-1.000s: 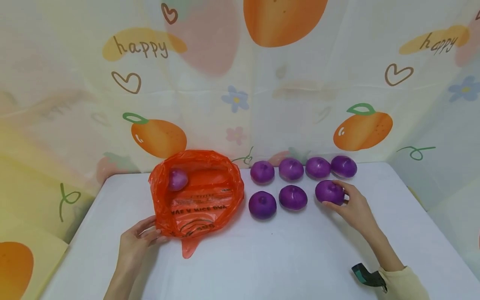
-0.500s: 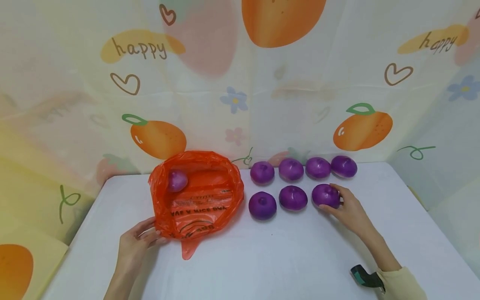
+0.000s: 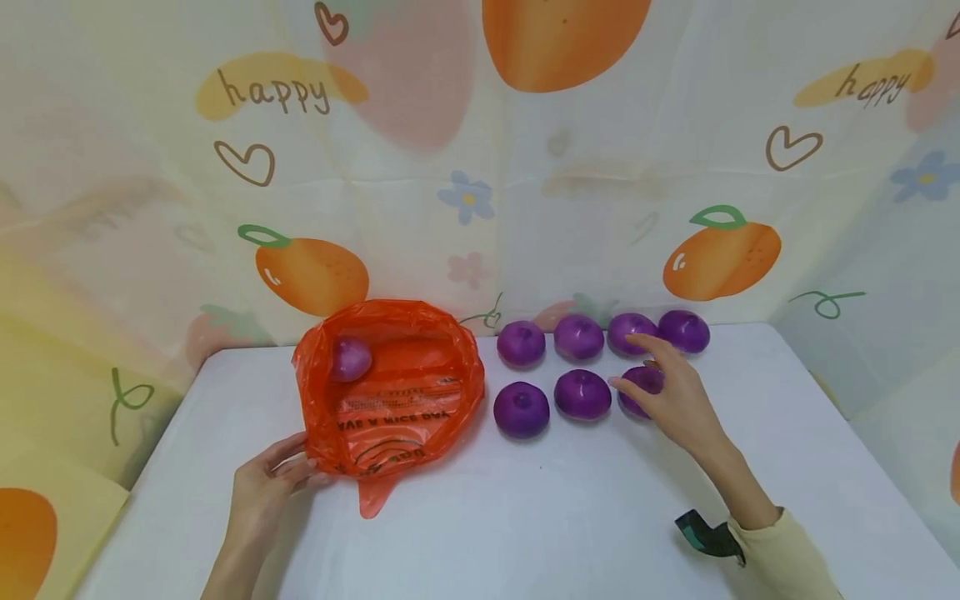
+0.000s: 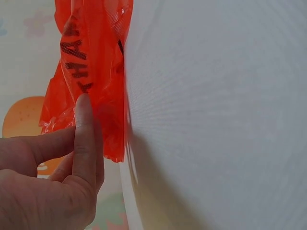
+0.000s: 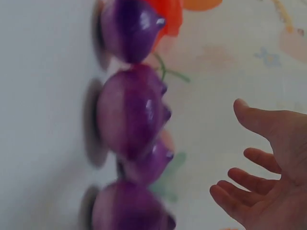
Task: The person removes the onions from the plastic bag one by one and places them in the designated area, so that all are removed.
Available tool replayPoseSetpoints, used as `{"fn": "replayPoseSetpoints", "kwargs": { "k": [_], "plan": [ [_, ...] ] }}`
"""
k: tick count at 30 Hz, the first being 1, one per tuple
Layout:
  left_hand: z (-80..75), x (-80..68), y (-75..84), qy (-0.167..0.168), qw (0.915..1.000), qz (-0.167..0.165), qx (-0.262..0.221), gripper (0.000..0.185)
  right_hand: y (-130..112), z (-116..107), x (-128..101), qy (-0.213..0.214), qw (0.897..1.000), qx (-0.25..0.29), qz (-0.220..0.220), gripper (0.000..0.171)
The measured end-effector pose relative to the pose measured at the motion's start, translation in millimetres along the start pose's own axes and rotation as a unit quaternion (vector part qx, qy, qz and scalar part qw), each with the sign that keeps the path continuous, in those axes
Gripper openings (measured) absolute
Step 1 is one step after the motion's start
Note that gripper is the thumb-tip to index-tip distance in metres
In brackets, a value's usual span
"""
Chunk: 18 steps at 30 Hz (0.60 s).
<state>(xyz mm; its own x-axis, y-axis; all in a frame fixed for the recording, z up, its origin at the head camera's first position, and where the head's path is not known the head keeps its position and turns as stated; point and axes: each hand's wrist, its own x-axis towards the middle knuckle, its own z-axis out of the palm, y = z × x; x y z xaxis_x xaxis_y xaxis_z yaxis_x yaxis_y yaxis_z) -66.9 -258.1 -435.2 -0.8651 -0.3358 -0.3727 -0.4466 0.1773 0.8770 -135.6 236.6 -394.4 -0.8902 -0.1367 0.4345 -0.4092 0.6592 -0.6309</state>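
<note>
My left hand (image 3: pixel 258 492) is beside the lower left of an open red plastic bag (image 3: pixel 468 400), its fairly straight fingers (image 4: pixel 84 143) touching the outside. One purple onion (image 3: pixel 352 359) lies inside the bag. My right hand (image 3: pixel 678 400) hovers above the right end of the front row, fingers spread and holding nothing. Below it sits a purple onion (image 3: pixel 636 403), partly hidden by the hand. Two more front-row onions stand left of it, a middle onion (image 3: pixel 582 395) and a left onion (image 3: pixel 522 410). In the right wrist view, the hand (image 5: pixel 264 172) is apart from the onions.
A back row of several purple onions (image 3: pixel 578 337) stands close to the patterned cloth backdrop (image 3: pixel 570 208). The white table (image 3: pixel 525 517) carries everything. A dark strap end (image 3: pixel 708 535) sticks out from the right sleeve.
The right hand shifted the gripped onion left to the end of the front row, then let go and rose from it. My left hand and the bag stay nearly where they were.
</note>
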Motion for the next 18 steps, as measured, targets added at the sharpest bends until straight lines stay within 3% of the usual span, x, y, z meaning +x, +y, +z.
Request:
{"fn": "replayPoseSetpoints", "kwargs": {
  "k": [10,18],
  "plan": [
    [2.1,2.1,-2.1,-0.014,0.9998,0.014,-0.008,0.05,-54.9,39.4,27.8,-0.051,0.995,0.074,-0.037,0.062],
    [-1.1,0.8,-1.6,-0.016,0.9998,0.011,0.006,0.051,-89.1,76.1,35.8,-0.116,0.99,0.044,-0.06,0.068]
  ]
}}
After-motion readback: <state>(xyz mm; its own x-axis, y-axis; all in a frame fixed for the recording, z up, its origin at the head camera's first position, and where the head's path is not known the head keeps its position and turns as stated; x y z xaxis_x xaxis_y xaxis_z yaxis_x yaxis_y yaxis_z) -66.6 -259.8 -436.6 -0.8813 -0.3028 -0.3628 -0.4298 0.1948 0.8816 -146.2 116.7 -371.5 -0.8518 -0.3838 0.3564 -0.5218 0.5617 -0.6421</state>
